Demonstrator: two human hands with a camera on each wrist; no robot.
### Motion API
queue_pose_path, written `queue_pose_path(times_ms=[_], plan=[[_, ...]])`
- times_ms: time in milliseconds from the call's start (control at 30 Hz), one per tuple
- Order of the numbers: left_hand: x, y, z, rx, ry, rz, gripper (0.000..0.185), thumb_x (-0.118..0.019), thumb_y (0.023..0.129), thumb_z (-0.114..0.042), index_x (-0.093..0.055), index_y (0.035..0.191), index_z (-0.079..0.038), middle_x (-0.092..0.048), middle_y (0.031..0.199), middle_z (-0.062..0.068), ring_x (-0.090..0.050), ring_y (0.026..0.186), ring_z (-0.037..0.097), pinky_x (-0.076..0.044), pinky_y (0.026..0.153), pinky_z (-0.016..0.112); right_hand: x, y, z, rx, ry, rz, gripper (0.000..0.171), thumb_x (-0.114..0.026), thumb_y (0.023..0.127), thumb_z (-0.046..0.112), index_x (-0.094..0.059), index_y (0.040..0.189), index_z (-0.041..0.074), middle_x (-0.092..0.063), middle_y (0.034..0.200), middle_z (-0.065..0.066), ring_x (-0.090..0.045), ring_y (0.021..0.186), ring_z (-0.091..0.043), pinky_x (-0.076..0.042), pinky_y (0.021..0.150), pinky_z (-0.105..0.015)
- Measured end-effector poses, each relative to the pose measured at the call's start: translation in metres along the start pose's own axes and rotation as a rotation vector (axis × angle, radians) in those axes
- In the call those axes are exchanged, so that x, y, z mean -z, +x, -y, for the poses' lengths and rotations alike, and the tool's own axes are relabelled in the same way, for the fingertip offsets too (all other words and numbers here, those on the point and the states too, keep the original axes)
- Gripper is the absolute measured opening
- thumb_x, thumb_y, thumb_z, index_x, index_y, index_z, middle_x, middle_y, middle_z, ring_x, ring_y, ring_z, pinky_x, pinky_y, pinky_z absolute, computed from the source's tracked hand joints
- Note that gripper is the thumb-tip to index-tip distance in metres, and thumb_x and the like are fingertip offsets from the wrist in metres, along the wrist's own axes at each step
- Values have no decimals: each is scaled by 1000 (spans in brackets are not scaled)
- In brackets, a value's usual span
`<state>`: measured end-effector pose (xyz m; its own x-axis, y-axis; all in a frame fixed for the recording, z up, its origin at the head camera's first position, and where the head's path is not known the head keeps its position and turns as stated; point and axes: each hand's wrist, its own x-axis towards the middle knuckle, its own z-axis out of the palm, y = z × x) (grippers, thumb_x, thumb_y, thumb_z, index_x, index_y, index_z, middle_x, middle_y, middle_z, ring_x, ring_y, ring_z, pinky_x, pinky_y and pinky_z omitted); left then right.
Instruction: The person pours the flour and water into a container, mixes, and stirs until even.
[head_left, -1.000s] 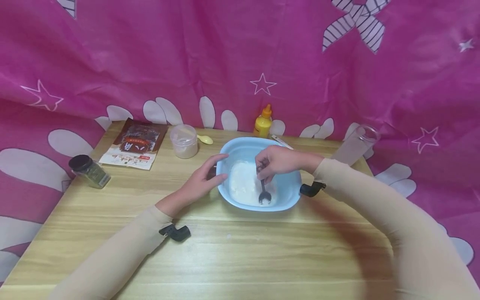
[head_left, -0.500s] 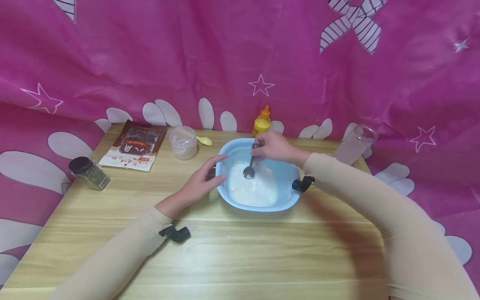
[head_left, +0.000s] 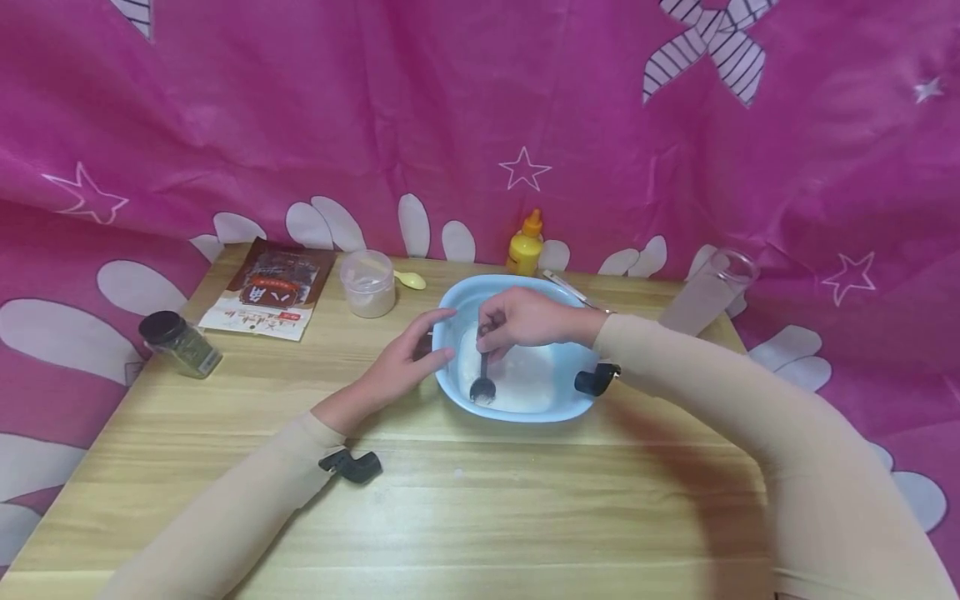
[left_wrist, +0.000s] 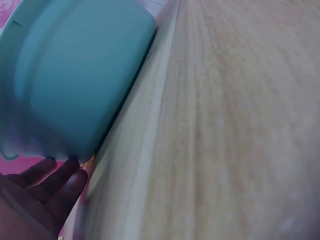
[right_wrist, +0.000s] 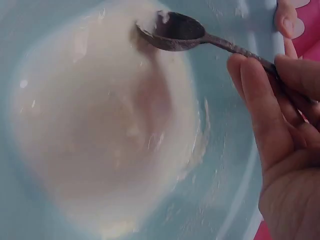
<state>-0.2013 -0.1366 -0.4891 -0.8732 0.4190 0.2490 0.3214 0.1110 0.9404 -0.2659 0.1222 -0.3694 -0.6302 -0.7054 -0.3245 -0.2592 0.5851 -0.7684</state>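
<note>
A light blue plastic basin (head_left: 566,406) sits on the wooden table with a pool of white, milky mixture (right_wrist: 95,130) in its bottom. My right hand (head_left: 525,318) pinches a dark spoon (right_wrist: 172,32) by its handle. The spoon's bowl is low inside the basin near the front left, with white clumps stuck to its tip. At the basin's left side, my left hand (head_left: 408,350) holds the rim with thumb and forefinger spread along it. In the left wrist view, other fingers (left_wrist: 62,175) of that hand touch the outer wall from below.
Left of the basin stand a clear tub (head_left: 367,285) with pale powder, a yellow spoon (head_left: 411,280), a brown pouch (head_left: 270,292) and a black-capped jar (head_left: 180,343). Behind it are a yellow squeeze bottle (head_left: 525,246) and a slim white item (head_left: 564,285). A tall clear cup (head_left: 705,296) stands right.
My right hand has moved the spoon from the basin's front right, back through the middle, to the front left. The left hand has stayed at the rim.
</note>
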Motion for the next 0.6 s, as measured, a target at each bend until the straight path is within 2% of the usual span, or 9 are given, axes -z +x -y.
queue_pose_path(times_ms=[100,267,367,467,600], plan=[[0,0,0,2,-2,-1,64,-68,110,-12,-43,169,-16,-48,166,25,-60,144,47,-57,114,55,1,6,0,0,11,-84,10,-82,103,14,-74,101,7,-80,101,-9,-84,94,-22,-69,91,-36],[-1,1,3,-2,10,5,64,-68,111,-13,-42,170,-16,-45,169,23,-59,145,47,-56,115,55,14,13,-7,-67,17,-343,13,-82,102,9,-71,97,4,-79,101,-11,-84,89,-22,-70,86,-38],[-1,1,2,-5,19,6,64,-67,111,-14,-42,170,-16,-44,170,23,-59,144,47,-55,116,56,19,14,-11,-106,8,-439,13,-82,102,10,-71,98,4,-80,99,-11,-84,89,-22,-70,85,-35],[0,1,1,-4,18,8,63,-67,111,-14,-42,169,-16,-45,169,23,-60,144,47,-56,115,56,19,14,-13,-101,44,-429,13,-83,102,11,-73,99,5,-80,99,-11,-84,92,-23,-69,86,-34],[0,1,0,2,9,7,64,-68,111,-13,-43,169,-16,-46,168,24,-60,144,47,-57,114,56,11,12,-13,-60,88,-303,13,-83,102,13,-74,101,5,-81,103,-10,-84,94,-23,-69,89,-35]])
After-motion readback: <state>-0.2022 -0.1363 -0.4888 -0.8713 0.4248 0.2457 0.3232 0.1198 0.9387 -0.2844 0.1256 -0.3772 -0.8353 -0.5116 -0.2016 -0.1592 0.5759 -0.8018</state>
